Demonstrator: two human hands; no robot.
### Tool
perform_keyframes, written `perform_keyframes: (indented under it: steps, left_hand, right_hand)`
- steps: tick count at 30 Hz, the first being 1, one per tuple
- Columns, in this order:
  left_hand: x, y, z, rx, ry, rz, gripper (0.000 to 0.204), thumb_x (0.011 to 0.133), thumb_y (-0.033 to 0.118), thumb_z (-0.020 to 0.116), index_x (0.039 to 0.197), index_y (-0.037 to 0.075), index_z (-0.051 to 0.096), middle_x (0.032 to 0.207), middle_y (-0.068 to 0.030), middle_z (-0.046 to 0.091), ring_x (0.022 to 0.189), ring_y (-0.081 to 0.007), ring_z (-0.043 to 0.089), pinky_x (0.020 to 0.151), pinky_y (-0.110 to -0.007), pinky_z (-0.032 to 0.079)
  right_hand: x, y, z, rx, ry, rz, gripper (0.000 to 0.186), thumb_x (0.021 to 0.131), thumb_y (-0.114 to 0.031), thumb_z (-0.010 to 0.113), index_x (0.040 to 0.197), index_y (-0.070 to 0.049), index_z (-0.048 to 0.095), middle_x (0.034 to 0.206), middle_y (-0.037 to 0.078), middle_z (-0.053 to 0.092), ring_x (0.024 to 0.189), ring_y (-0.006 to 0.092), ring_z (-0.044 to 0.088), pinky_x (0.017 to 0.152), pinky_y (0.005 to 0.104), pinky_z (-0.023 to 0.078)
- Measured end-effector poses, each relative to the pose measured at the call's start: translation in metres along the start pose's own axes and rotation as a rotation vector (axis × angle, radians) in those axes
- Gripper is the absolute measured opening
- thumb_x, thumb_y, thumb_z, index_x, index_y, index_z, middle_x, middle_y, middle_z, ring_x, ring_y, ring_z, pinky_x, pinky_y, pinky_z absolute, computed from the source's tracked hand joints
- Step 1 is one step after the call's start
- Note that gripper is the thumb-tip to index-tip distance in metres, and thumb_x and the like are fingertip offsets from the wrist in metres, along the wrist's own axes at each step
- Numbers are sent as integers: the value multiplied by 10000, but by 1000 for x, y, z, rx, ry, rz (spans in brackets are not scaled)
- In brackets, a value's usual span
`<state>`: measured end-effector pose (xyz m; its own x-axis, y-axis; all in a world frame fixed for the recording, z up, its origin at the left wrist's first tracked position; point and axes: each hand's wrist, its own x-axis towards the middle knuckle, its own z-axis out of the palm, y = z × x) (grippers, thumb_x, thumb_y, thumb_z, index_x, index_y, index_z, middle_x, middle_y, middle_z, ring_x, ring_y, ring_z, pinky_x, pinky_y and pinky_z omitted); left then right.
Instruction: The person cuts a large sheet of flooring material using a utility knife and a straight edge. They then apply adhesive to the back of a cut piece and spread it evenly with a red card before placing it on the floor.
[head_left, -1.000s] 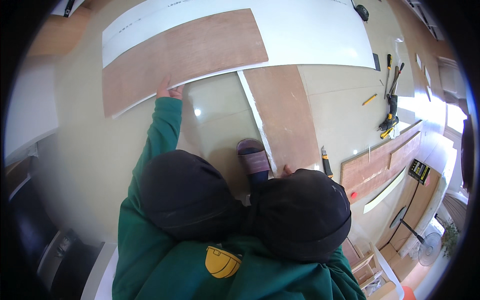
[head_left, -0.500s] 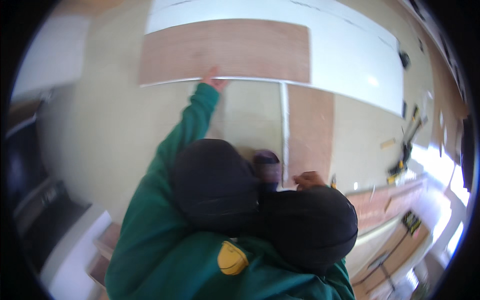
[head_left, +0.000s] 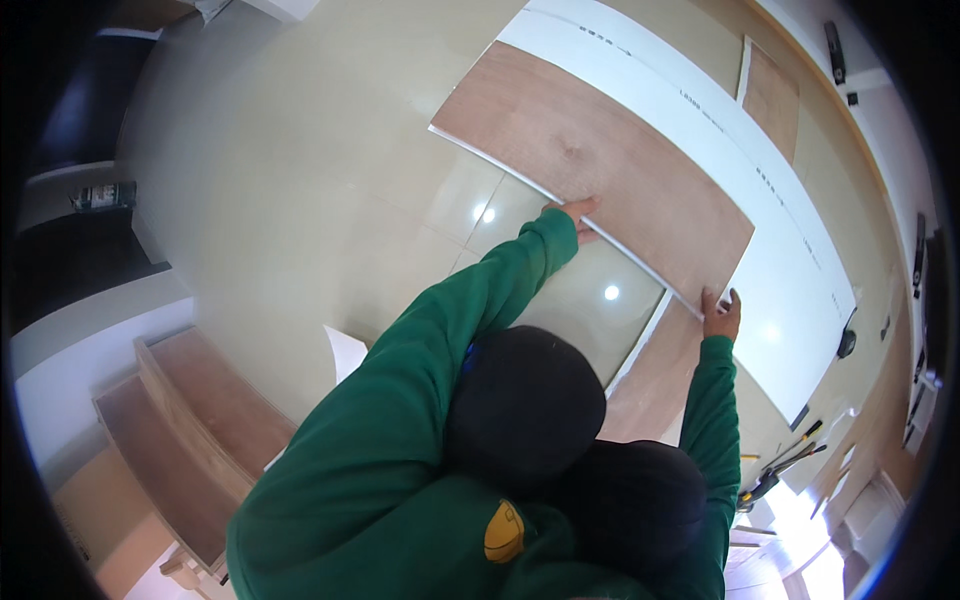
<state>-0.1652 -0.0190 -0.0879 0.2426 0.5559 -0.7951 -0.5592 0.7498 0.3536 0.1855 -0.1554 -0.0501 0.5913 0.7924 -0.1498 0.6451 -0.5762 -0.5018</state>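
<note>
A long brown wooden board [head_left: 600, 150] with a white front edge lies partly over a white sheet panel [head_left: 745, 140]. My left hand [head_left: 576, 220] grips the near edge of this board around its middle, one part of the hand on top and fingers below the edge. At its near right corner my right hand [head_left: 721, 318] takes hold, the thumb on the brown face and the fingers bent beside the right edge. A second brown board [head_left: 650, 385] with a white edge runs from under that corner toward my knees, partly hidden by my leg.
Tools with yellow and black parts [head_left: 765, 485] lie at the right. Another brown board [head_left: 772, 95] rests beyond the white panel. Brown wooden pieces [head_left: 215, 400] stand at the lower left, with a white piece [head_left: 345, 352] near my left arm. Glossy tile floor [head_left: 330, 170] stretches left.
My view has turned, so the boards appear further right and slanted. My right hand has moved from beside my knee to the board's corner. My left hand now grips the board's edge.
</note>
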Motion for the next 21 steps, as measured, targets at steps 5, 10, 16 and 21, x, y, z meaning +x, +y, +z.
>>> perform_keyframes:
  steps: [5,10,16,21]
  left_hand:
    - [-41,37,23,780,207,-283,351,877,339,710,1063,42,686,1044,-132,707,970,-304,681,872,-449,551]
    - [-44,124,-52,856,587,836,310,842,295,715,1021,43,694,946,-152,717,898,-301,691,812,-388,539]
    - [-1,202,-151,1487,835,1104,499,881,398,661,1285,108,612,1377,-123,561,1355,-402,395,1137,-585,218]
    - [35,189,-149,1625,808,1218,528,915,345,623,1379,110,539,1370,-127,566,1354,-380,408,1139,-566,204]
  right_hand:
    - [11,20,5,-70,-78,-80,668,790,-365,792,1233,87,576,744,144,682,631,173,624,578,317,496]
    - [8,38,4,71,-35,-49,611,820,-264,786,1318,20,573,776,137,663,632,173,608,572,313,498]
    - [-6,-2,9,207,-188,105,620,851,-201,756,1374,29,515,885,140,668,699,153,615,629,290,510]
    - [-9,25,7,392,-116,252,614,866,-93,727,1396,52,452,955,127,663,746,146,607,677,278,537]
